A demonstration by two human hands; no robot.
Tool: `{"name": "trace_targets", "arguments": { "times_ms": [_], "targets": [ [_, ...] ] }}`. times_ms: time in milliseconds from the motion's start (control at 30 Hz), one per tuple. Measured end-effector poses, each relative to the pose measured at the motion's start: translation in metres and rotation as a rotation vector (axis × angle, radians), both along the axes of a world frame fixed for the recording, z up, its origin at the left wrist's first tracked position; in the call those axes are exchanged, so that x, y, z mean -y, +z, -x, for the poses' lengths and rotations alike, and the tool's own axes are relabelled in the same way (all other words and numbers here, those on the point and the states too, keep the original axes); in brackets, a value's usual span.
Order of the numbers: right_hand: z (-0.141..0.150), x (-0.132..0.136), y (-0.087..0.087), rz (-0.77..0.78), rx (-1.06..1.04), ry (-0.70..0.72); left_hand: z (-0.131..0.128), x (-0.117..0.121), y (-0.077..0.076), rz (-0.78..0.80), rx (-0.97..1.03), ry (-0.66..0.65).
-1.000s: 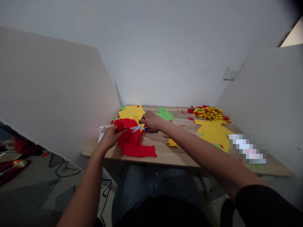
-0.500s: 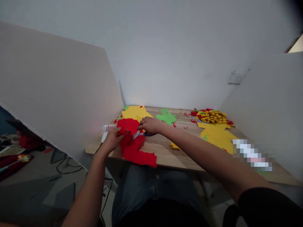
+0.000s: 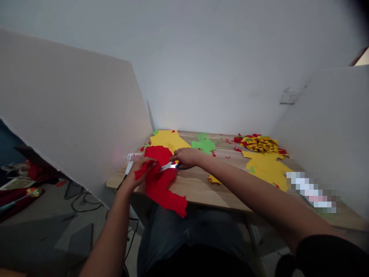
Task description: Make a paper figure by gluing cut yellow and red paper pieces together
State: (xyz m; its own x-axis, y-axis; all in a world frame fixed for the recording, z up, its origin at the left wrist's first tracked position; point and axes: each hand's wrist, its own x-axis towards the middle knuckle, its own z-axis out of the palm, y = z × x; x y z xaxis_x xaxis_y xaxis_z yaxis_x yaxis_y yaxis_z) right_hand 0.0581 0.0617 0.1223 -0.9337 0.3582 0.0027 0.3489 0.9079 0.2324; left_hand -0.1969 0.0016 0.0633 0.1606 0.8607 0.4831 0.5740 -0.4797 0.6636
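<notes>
Over the wooden table, the left hand pinches red cloth while the right hand grips scissors, their blades at the cloth.

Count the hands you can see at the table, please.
2: the left hand, holding the red sheet, and the right hand, holding the scissors. The red sheet partly covers the left hand; no others show.

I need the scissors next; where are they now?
The scissors are just left of centre in the head view, held in the right hand at the red sheet.
</notes>
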Motion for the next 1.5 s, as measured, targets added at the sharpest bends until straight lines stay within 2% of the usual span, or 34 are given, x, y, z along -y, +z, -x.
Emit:
{"name": "trace_targets", "arguments": {
  "times_ms": [267,500,700,833,1033,1167,1300,1500],
  "targets": [
    [0.015,0.0,-0.009,0.005,0.008,0.063,0.0,0.003,0.0,0.037,0.009,0.015],
    [0.007,0.003,-0.017,0.063,-0.009,0.007,0.014,0.007,-0.001,0.066,0.066,0.142],
    [0.007,0.005,-0.021,0.094,-0.11,-0.017,0.018,0.019,0.009,0.122,0.146,0.285],
    [0.017,0.004,-0.022,0.131,-0.106,-0.011,0.013,0.024,0.013,0.203,0.172,0.288],
    [0.031,0.007,-0.022,0.167,-0.034,-0.007,0.012,0.024,0.009,0.256,0.161,0.259],
    [0.031,0.009,-0.024,0.166,-0.013,-0.029,0.024,0.021,0.005,0.198,0.16,0.31],
    [0.025,0.01,-0.026,0.133,-0.076,-0.047,0.034,0.016,-0.002,0.205,0.198,0.384],
    [0.031,0.008,-0.03,0.132,-0.106,-0.017,0.025,0.017,-0.004,0.154,0.227,0.357]
  ]
}}
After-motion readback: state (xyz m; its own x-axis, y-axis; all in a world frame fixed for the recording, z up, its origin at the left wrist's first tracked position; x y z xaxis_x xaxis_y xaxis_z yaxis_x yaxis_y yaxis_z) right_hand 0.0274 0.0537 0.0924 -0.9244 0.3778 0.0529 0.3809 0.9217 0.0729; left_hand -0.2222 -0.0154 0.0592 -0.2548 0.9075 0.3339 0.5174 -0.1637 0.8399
